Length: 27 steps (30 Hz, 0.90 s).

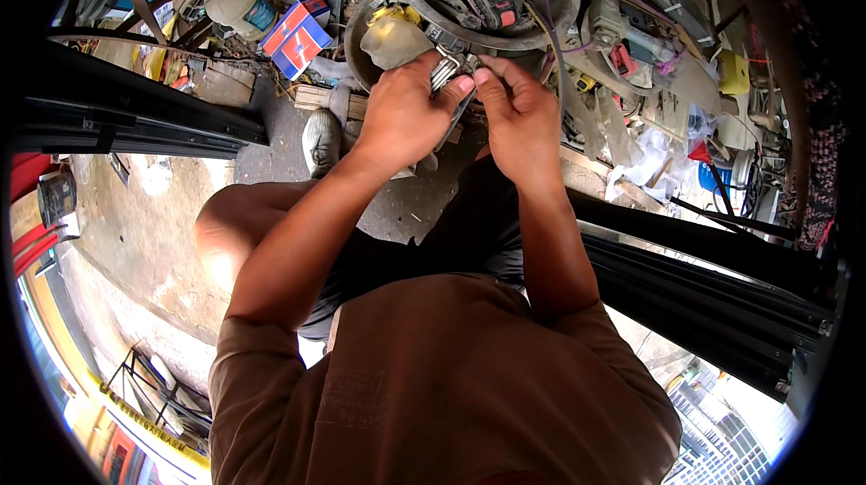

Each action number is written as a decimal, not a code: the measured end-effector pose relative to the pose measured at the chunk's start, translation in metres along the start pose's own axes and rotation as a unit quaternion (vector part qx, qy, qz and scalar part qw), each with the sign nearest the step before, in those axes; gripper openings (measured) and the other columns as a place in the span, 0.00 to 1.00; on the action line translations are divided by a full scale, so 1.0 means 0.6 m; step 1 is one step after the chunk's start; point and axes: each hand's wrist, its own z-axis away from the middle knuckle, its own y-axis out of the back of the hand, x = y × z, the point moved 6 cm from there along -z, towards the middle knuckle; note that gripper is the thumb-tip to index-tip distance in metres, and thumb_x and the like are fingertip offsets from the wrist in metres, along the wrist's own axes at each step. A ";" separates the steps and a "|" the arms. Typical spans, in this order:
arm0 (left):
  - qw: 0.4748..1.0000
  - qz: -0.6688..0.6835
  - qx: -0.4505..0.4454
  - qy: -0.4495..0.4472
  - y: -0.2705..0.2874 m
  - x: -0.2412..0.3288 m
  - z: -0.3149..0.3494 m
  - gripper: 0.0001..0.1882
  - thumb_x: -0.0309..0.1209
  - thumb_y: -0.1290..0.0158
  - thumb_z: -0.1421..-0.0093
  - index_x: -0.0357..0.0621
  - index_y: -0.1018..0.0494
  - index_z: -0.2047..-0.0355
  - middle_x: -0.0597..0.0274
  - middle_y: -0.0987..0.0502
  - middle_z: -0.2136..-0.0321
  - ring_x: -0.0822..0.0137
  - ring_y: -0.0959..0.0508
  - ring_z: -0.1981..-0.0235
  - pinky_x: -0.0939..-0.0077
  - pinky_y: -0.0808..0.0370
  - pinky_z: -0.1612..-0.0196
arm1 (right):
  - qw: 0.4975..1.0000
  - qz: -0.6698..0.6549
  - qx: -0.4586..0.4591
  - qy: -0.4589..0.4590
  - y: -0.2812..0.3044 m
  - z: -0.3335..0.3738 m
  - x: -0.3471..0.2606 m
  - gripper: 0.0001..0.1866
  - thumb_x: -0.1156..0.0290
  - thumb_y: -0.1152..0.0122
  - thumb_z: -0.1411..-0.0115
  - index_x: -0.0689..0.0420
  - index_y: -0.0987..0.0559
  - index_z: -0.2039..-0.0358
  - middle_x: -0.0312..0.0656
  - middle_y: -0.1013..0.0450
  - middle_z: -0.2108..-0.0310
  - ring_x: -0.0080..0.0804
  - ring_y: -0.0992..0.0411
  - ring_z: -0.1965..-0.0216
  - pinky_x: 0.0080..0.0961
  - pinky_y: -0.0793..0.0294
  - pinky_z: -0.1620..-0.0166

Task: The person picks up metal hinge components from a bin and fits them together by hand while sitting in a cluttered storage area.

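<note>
Close together in front of me, both hands are closed on small metal pieces. My left hand (406, 115) grips a shiny silver metal part (446, 72) with ridged sides; its exact kind I cannot make out. Thumb and fingertips of my right hand (523, 124) pinch the right end of the same piece or one touching it, mostly hidden by the fingers. Just beyond my left hand lies a pale, dusty rounded object (393, 43). Behind the hands stands a grey round basin (419, 11) heaped with metal scraps and a black-and-red tool battery (492, 5).
A blue, orange and white box (298, 36) and a whitish plastic jug (240, 3) stand at the far left. Clutter with a yellow container (732, 74) and plastic bags (642, 160) spreads at the right. Black metal rails (135, 110) flank me on both sides.
</note>
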 end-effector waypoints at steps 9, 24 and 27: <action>1.000 -0.027 0.008 0.002 -0.002 0.004 -0.009 0.20 0.43 0.39 0.35 0.36 0.24 0.57 0.37 0.18 0.64 0.36 0.19 0.57 0.48 0.24 0.53 | 0.998 0.065 0.018 0.015 0.013 0.004 -0.010 0.13 0.68 0.38 0.31 0.63 0.17 0.53 0.54 0.18 0.61 0.44 0.18 0.62 0.33 0.22 0.55; 0.946 0.323 -0.012 -0.013 -0.024 -0.017 -0.018 0.11 0.30 0.36 0.34 0.36 0.19 0.56 0.64 0.15 0.65 0.76 0.20 0.62 0.76 0.22 0.54 | 0.994 -0.082 0.013 -0.077 -0.001 0.017 0.005 0.10 0.70 0.39 0.29 0.63 0.17 0.56 0.40 0.20 0.70 0.19 0.27 0.68 0.23 0.26 0.60; 0.951 0.310 -0.017 -0.002 -0.026 -0.023 -0.019 0.09 0.29 0.37 0.33 0.37 0.19 0.57 0.66 0.15 0.65 0.77 0.20 0.62 0.77 0.23 0.54 | 0.994 -0.090 0.010 -0.062 -0.008 0.016 0.015 0.10 0.69 0.40 0.29 0.64 0.18 0.56 0.39 0.20 0.69 0.19 0.28 0.68 0.23 0.26 0.60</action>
